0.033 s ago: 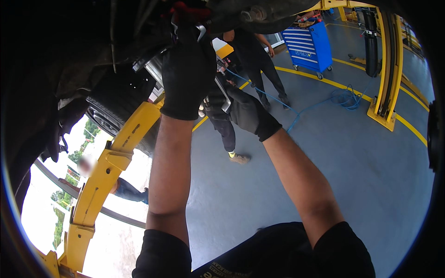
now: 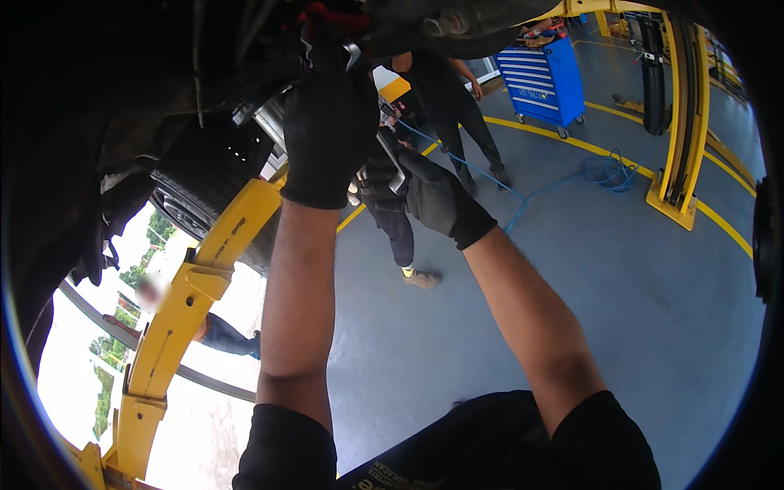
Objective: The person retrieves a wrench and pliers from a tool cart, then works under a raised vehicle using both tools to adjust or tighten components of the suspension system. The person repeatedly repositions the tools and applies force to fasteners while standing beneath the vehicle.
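Both my hands wear black gloves and are raised under the dark underside of a vehicle (image 2: 139,90). My left hand (image 2: 329,135) is up against the underbody parts, fingers closed and mostly hidden. Bright curved metal (image 2: 352,55) shows beside its fingertips, with a red part (image 2: 331,18) just above. Lower and to the right, my right hand (image 2: 437,196) is closed round the lower part of a silver wrench (image 2: 398,178). The wrench's shank runs up behind my left hand. Whether it joins the curved metal above is hidden.
A yellow lift arm (image 2: 175,314) slants up on the left towards a tyre (image 2: 216,175). Beyond my hands, people in dark trousers (image 2: 457,114) stand on the grey floor. Farther right are a blue tool cabinet (image 2: 541,82), a coiled blue hose (image 2: 611,173) and a yellow lift post (image 2: 684,122).
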A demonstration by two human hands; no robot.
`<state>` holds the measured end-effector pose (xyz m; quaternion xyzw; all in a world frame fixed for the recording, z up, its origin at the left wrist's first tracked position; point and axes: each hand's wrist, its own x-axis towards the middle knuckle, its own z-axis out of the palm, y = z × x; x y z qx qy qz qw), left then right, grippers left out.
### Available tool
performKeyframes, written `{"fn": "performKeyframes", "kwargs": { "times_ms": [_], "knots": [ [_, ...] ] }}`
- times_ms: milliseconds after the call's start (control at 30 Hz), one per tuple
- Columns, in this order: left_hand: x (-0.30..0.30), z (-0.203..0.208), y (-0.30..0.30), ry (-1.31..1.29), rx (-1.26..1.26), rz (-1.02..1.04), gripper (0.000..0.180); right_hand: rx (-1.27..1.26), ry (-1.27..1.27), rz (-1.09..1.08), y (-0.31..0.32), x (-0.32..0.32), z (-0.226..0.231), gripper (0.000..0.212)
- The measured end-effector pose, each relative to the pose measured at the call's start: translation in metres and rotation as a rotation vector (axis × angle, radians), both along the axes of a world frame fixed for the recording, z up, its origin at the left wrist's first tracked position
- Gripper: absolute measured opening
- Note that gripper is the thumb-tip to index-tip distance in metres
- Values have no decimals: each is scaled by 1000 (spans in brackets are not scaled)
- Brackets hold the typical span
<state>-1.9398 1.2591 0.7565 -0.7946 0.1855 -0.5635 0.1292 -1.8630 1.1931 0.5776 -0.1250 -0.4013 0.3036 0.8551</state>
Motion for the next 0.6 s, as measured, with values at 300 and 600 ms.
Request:
{"fn": "performKeyframes", "kwargs": {
  "times_ms": [300,600],
  "knots": [
    [-5,5,-17,28,23,35,44,-117,-205,-430,-34,-26,2,39],
    [-19,20,-5,422,-267,-354,35,-293,-682,-1082,-106,-101,33,40]
  ]
}}
